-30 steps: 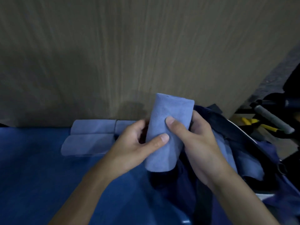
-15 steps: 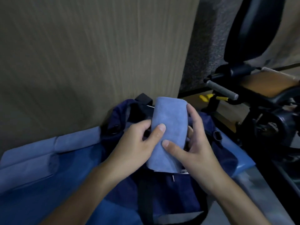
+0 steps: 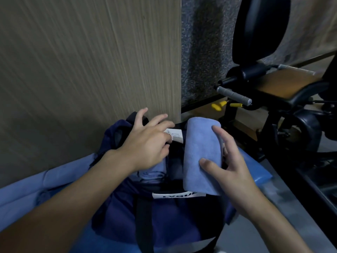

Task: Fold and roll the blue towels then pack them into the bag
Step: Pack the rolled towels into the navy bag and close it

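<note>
Released by the left hand [image 3: 145, 143], now splayed at the navy bag's [image 3: 124, 212] mouth, the plush rolled towel [image 3: 201, 154] stays gripped by the right hand [image 3: 231, 170] at 3 o'clock, another roll [image 3: 153, 173] inside.

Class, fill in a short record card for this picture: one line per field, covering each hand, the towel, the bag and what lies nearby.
Right hand: holds the rolled blue towel, fingers wrapped round it
Left hand: spread at the far rim of the bag, by the white label
Bag: dark navy, open at the top
Inside bag: another rolled towel, its spiral end showing
Held towel position: above the bag's opening, not yet in
Beside bag: more rolled towels to the left
Background: wooden panel; exercise machine
</note>
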